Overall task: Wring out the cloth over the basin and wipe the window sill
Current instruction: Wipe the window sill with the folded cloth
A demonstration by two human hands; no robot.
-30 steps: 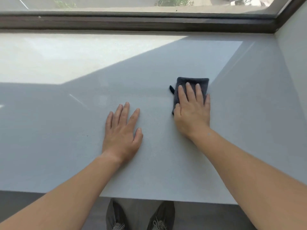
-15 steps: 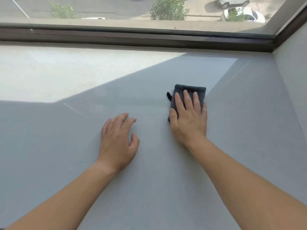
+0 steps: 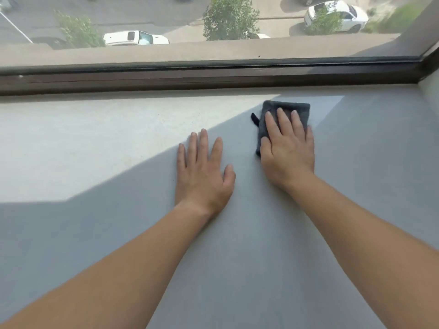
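Pressing down through a flat palm, the right hand [image 3: 288,157] lies on the cloth [image 3: 285,106] with its fingers straight and close together, curled round nothing. The dark cloth is folded into a small pad, with a little tab poking out on its left side. It sits on the window sill [image 3: 95,150] near the far edge, toward the right corner, just short of the window frame [image 3: 213,77]. The left hand [image 3: 202,176] rests open and flat on bare sill beside it, clear of the cloth. The cloth looks soft, light and limp, so it should slide under even pressure; for lifting, pinching a folded edge seems best, or the folds may drop open
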